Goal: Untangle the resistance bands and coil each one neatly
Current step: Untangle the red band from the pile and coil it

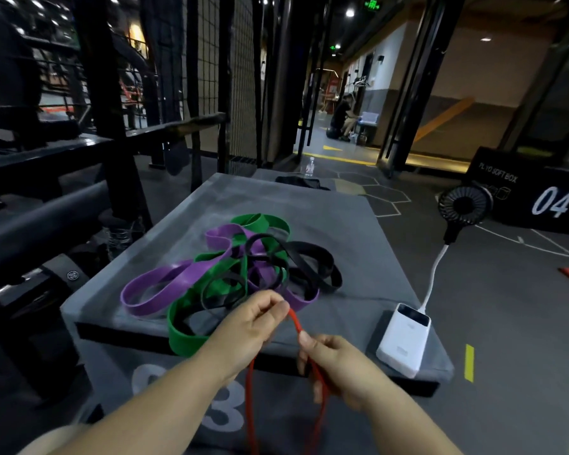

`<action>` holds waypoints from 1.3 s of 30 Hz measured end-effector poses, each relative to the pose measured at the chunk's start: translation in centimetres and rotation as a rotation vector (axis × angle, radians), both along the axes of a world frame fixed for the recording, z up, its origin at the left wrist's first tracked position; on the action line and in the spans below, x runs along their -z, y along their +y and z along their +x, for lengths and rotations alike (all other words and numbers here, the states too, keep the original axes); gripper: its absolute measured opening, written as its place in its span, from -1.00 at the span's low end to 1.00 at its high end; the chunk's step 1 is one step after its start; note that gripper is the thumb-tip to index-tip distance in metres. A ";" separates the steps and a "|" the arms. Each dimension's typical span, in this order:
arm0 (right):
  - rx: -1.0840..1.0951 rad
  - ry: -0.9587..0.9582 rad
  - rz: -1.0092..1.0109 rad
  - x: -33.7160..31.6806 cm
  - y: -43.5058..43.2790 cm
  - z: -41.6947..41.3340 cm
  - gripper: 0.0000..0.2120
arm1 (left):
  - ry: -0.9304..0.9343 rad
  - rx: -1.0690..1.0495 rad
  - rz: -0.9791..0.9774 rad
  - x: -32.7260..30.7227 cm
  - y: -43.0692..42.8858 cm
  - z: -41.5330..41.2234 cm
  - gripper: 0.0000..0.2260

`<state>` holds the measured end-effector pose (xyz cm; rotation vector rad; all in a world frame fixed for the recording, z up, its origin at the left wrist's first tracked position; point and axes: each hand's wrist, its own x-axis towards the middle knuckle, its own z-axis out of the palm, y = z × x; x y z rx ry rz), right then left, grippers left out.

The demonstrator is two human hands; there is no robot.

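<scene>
Red band pulled free, hanging off the box edge, pinched by left hand and right hand. Not coiled yet. Purple, green, black pile still knotted up on gray box top.

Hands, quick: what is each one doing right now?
Left hand: pinched shut on the red band.
Right hand: closed on the same red band.
</scene>
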<state>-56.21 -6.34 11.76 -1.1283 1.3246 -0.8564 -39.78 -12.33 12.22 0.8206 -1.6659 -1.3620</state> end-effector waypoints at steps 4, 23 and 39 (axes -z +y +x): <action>-0.191 -0.103 0.060 1.0 0.3 -0.3 -0.26 | 0.109 0.000 0.034 0.7 -1.1 -0.7 -0.68; -0.048 -0.773 -0.408 -2.7 -1.8 -3.4 -0.72 | -0.641 0.341 0.074 7.4 -0.9 -3.6 -0.85; 0.201 -0.245 -0.604 -2.7 -1.2 -4.3 -0.36 | -0.329 0.213 0.470 7.0 1.0 -2.8 -0.82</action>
